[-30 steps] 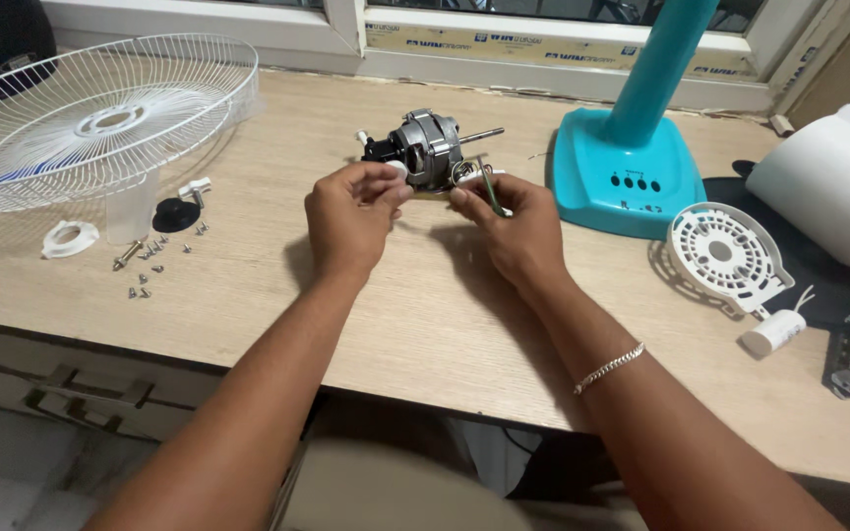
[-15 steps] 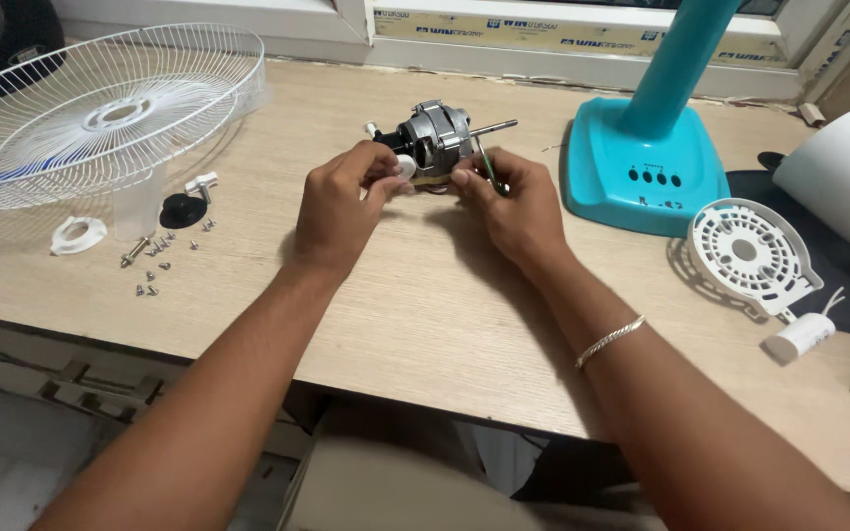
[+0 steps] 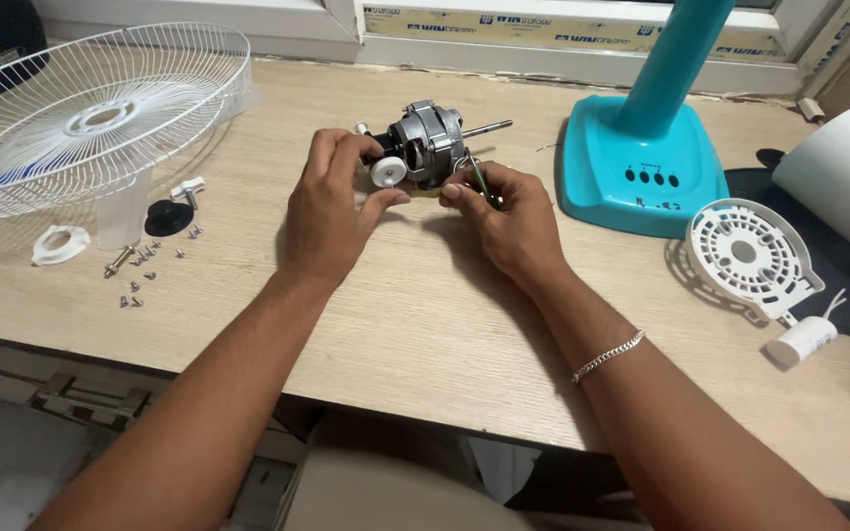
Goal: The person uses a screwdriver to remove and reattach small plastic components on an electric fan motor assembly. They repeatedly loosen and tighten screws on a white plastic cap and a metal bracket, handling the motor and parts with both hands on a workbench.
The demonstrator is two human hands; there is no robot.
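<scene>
Hands curl around fan motor [image 3: 428,143]: left hand [image 3: 332,211] pinching white knob [image 3: 387,172], right hand [image 3: 509,216] gripping wires.

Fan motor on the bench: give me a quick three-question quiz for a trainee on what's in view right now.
1. True or false: the fan motor lies on the wooden table, with both hands at it.
2. Which hand's fingers are at the small white knob on the motor? A) left hand B) right hand
3. What lies loose on the table near the white wire fan guard, beside the white plastic ring?

Key
1. True.
2. A.
3. Small metal screws and a black round cap.
</scene>
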